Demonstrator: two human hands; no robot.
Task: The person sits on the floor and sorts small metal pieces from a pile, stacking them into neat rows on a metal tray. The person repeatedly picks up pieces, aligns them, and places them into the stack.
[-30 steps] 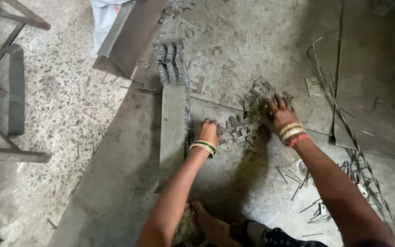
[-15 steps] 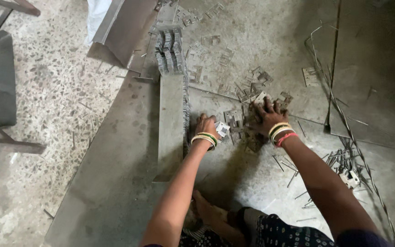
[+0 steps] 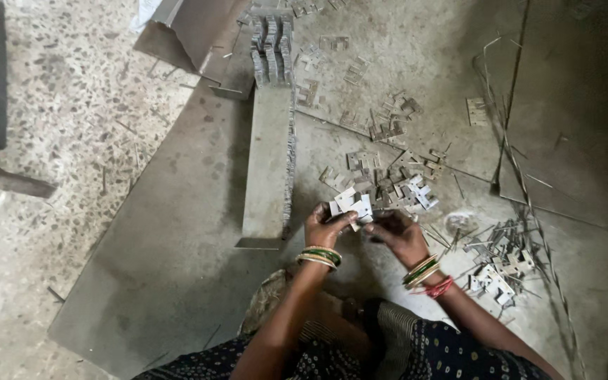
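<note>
Two bare forearms, no sleeves. Left hand (image 3: 326,226): wrist carries stack of thin bangles (image 3: 320,257), gold-coloured with dark green one between. Right hand (image 3: 401,236): wrist carries similar gold and green bangles (image 3: 420,271), plus red thread band (image 3: 439,288) just behind them. Dark garment (image 3: 423,355) with small pale dotted print covers lap; patterned cloth fold at knee

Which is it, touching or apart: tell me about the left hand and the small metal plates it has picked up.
Touching. The head view shows the left hand with its fingers closed around the small metal plates, no gap.
</note>
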